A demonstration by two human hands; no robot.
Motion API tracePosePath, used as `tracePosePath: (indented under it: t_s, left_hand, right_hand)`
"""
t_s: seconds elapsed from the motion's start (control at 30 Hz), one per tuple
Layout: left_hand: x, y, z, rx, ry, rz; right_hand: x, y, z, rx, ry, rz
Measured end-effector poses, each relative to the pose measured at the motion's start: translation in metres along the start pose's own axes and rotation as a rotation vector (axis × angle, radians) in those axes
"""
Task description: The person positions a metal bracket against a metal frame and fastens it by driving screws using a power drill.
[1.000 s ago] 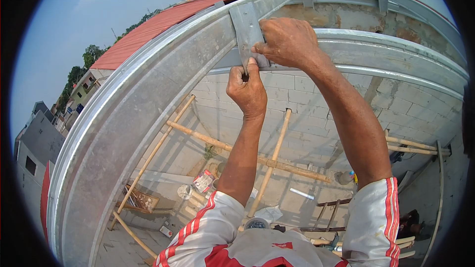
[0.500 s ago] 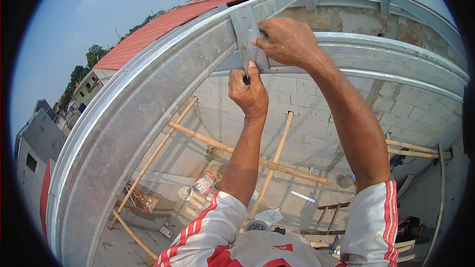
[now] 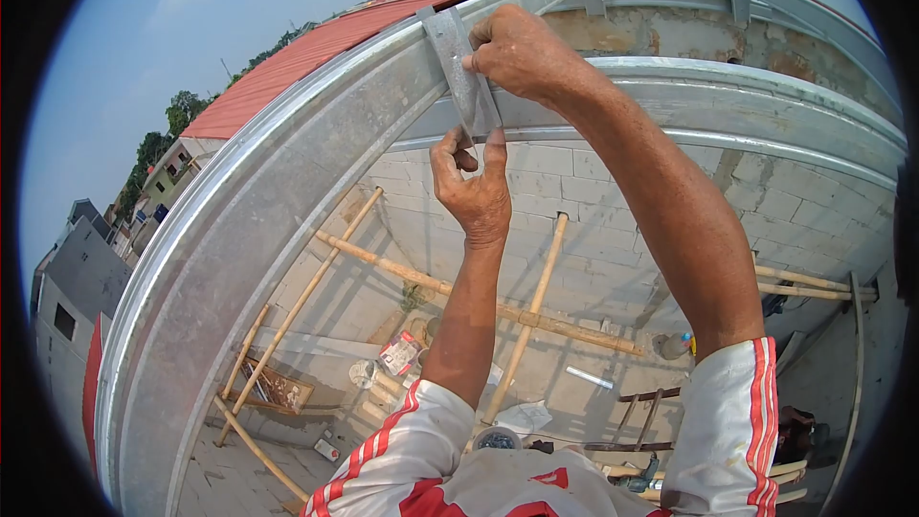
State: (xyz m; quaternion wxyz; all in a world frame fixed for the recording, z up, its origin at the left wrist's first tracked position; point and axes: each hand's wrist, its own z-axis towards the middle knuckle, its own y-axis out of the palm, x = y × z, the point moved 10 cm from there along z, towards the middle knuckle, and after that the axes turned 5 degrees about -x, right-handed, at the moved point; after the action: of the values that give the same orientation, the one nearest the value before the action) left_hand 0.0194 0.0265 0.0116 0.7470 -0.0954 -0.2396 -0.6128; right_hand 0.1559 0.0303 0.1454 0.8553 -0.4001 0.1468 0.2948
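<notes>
A bent galvanized metal bracket (image 3: pixel 458 65) lies slantwise against the large curved-looking metal beam (image 3: pixel 287 158), near where that beam meets a second metal beam (image 3: pixel 728 105). Its upper end reaches the beam's top edge. My right hand (image 3: pixel 526 53) is closed on the bracket's right edge, thumb against its face. Below, my left hand (image 3: pixel 472 190) pinches the bottom end between thumb and fingers. Whether the bracket touches the beam along its whole length cannot be seen.
Bamboo poles (image 3: pixel 536 316) cross below me over a floor far beneath. A block wall (image 3: pixel 613 191) stands behind. On the floor are a bucket (image 3: pixel 497 438), a wooden tray (image 3: pixel 278 385) and a short metal strip (image 3: pixel 589 378). Red roofing (image 3: pixel 278 77) runs beyond the beam.
The bracket has shifted left and slightly up, now tilted more over the beam. Both hands moved left with it, and my left fingers have opened a little around its lower end.
</notes>
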Motion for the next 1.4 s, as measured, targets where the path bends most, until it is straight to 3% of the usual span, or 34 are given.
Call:
tracePosePath:
  t_s: [0.33, 0.5, 0.67, 0.8, 0.9, 1.0, 1.07, 1.17, 1.3, 1.4]
  left_hand:
    - [-0.004, -0.003, 0.002, -0.003, -0.125, 0.054]
    - [-0.014, 0.001, 0.002, -0.041, -0.218, -0.155]
    - [0.004, -0.001, 0.005, -0.071, -0.148, -0.126]
    - [0.019, -0.014, 0.007, -0.108, -0.187, -0.224]
    - [0.02, -0.032, 0.01, -0.034, -0.27, -0.376]
    - [0.032, -0.04, 0.021, -0.041, -0.244, -0.451]
    - [0.034, -0.042, 0.025, -0.051, -0.284, -0.528]
    - [0.04, -0.047, 0.033, -0.095, -0.302, -0.609]
    - [0.035, -0.042, 0.031, -0.174, -0.329, -0.731]
    - [0.043, -0.033, 0.027, -0.187, -0.256, -0.858]
  right_hand:
    - [-0.01, 0.006, -0.001, -0.103, -0.061, 0.06]
    - [-0.01, 0.0, -0.007, -0.114, -0.102, 0.079]
    - [-0.009, -0.007, -0.014, -0.116, -0.075, 0.243]
    - [-0.015, -0.013, -0.022, -0.082, -0.088, 0.161]
    - [-0.016, -0.028, -0.035, 0.105, -0.095, 0.087]
    - [-0.033, -0.049, -0.055, 0.403, -0.335, -0.155]
    - [-0.036, -0.032, -0.055, 0.167, -0.336, -0.35]
    - [-0.042, -0.022, -0.057, 0.018, -0.31, -0.408]
    - [-0.043, -0.021, -0.063, 0.06, -0.377, -0.367]
    - [-0.034, -0.021, -0.065, 0.13, -0.37, -0.145]
